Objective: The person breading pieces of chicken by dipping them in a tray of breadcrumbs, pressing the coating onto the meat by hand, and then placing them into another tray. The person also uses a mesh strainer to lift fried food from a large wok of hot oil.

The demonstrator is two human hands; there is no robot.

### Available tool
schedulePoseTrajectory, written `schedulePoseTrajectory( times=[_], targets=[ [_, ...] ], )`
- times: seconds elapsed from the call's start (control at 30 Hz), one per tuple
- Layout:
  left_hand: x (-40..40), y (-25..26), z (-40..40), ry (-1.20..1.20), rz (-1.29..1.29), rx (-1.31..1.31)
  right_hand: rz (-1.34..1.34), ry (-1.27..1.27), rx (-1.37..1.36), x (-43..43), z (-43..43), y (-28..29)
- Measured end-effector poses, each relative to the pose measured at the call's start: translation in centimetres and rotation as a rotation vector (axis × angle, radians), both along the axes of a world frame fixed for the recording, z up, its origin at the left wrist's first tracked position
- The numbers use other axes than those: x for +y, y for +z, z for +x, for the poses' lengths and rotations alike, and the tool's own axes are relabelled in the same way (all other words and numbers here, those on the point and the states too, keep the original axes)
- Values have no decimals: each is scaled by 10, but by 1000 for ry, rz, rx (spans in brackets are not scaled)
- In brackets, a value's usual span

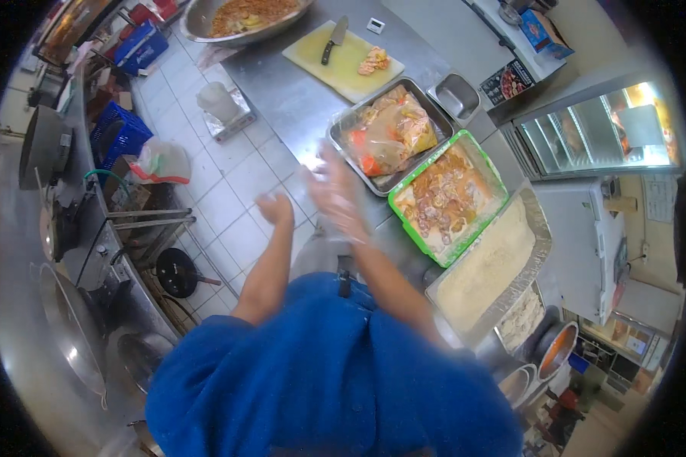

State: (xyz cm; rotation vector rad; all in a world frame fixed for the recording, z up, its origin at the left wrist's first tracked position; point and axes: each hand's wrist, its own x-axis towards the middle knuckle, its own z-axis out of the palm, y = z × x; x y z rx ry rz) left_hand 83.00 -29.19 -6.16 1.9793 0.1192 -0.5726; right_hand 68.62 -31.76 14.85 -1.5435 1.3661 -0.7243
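My right hand point(334, 191) wears a clear plastic glove and is blurred by motion. Its fingers look spread and hold nothing that I can see. It hovers beside the metal tray point(371, 181), which holds a clear plastic bag of marinated raw meat point(394, 131). My left hand point(274, 207) is bare and above the floor, with its fingers partly curled and blurred. Right of the tray, a green-rimmed tub point(416, 231) contains floured raw meat pieces point(440, 191). Beyond the tub is a large metal pan point(540, 228) of pale flour or breading point(486, 274).
On the steel table point(268, 85), a cutting board point(311, 60) bears a knife point(335, 40) and some raw meat point(373, 61). A large bowl point(246, 37) stands at its far end. To the left is a cooking counter with woks point(71, 325); a glass-door fridge point(600, 134) stands right.
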Motion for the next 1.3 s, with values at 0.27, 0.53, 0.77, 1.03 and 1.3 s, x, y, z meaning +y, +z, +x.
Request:
schedulePoseTrajectory(
  times=[0.27, 0.53, 0.77, 1.03, 1.3],
  targets=[
    [110, -31, -36, -127, 192, 390, 121, 516, -492, 87, 207, 76],
    [218, -31, -77, -49, 301, 788, -398, 392, -260, 186, 190, -48],
    [276, -46, -48, 69, 533, 1012, -650, 48, -66, 214, 69, -206],
    [382, -129, -63, -717, 692, -15, -93, 274, 321, 332, -184, -280],
    [466, -238, -115, -1370, 820, 87, 674, -202, 572, 588, -434, -278]
  ],
)
